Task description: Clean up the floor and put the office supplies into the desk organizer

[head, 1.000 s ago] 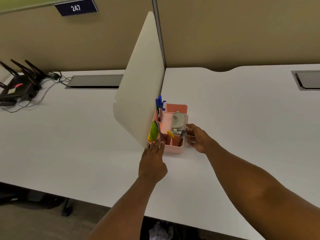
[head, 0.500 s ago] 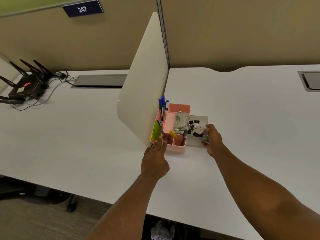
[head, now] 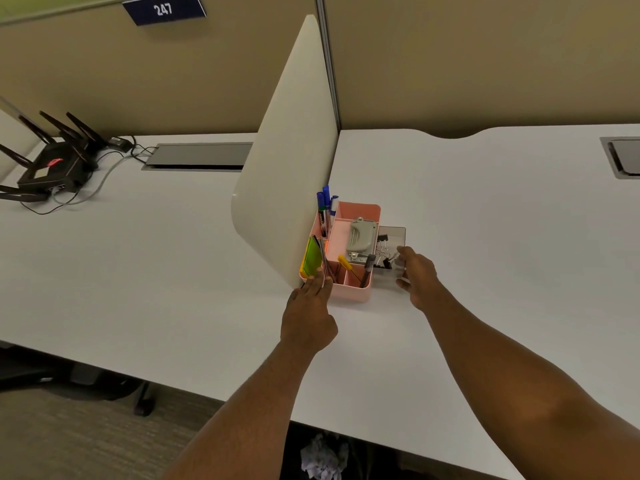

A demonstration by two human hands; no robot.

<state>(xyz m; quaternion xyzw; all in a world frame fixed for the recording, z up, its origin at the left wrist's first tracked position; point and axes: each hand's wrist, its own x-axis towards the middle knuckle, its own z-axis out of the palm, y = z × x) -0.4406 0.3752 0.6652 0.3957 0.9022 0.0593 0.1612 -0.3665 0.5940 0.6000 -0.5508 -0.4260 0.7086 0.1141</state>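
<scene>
A pink desk organizer stands on the white desk against a cream divider panel. It holds blue markers, green sticky notes, a grey hole punch and a yellow-capped pen. A clear drawer with black binder clips sticks out of its right side. My right hand grips the drawer's outer end between thumb and fingers. My left hand rests straight fingers on the organizer's front left corner.
A black router with antennas and cables sits at the far left. Grey cable hatches are set into the desk at the back. Crumpled paper lies on the floor under the desk, and a chair base stands at the lower left.
The clear drawer has slid out of the organizer's right side, drawn by my right hand. My left hand has stayed on the front left corner.
</scene>
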